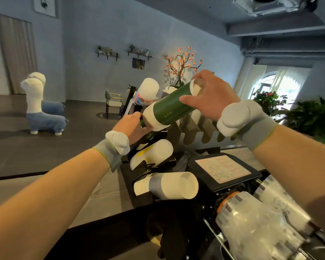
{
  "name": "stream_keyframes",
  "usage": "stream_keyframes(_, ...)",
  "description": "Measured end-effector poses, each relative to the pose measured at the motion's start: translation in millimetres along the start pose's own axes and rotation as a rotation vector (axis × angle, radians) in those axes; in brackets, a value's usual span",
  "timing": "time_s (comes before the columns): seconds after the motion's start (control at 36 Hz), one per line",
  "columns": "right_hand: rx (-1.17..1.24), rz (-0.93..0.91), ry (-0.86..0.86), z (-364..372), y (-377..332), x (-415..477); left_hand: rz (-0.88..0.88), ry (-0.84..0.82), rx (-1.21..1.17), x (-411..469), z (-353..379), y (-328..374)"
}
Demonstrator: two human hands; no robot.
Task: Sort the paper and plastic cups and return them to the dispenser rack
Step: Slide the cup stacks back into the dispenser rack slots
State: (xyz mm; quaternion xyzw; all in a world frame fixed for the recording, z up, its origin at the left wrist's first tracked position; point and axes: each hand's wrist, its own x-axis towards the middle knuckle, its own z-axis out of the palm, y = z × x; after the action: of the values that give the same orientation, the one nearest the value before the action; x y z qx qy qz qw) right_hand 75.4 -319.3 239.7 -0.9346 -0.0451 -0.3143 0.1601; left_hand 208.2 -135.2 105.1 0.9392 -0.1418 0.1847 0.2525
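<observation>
Dim cool interior, bright blown-out window (287,85) right, wide-angle edge distortion

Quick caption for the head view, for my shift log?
Left hand and right hand hold a tilted green cup stack over the black rack, whose lower slots hold white cups.

left hand (132,126) behind cup stack (170,109), label (222,168) unreadable
</observation>
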Motion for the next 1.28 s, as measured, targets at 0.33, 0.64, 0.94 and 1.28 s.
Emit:
stream_keyframes(0.33, -0.106, -0.136, -0.073, 44.6, -5.9, 22.0, 0.250, 0.222, -0.273, 1.8, 17.5, -3.7)
stream_keyframes(0.64, -0.207, -0.070, -0.291, 83.3, -2.6, 32.9, 0.013, 0.014, -0.267, 2.1, 20.5, -5.8)
stream_keyframes(0.94, -0.129, -0.057, -0.265, 87.4, 0.0, 22.7, -0.017, -0.056, -0.309, -17.6, 8.9, -7.1)
stream_keyframes(1.28, -0.011, -0.273, -0.441, 88.9, -79.5, -56.4, 0.087, -0.367, -0.208, -134.4, -64.9, -75.2)
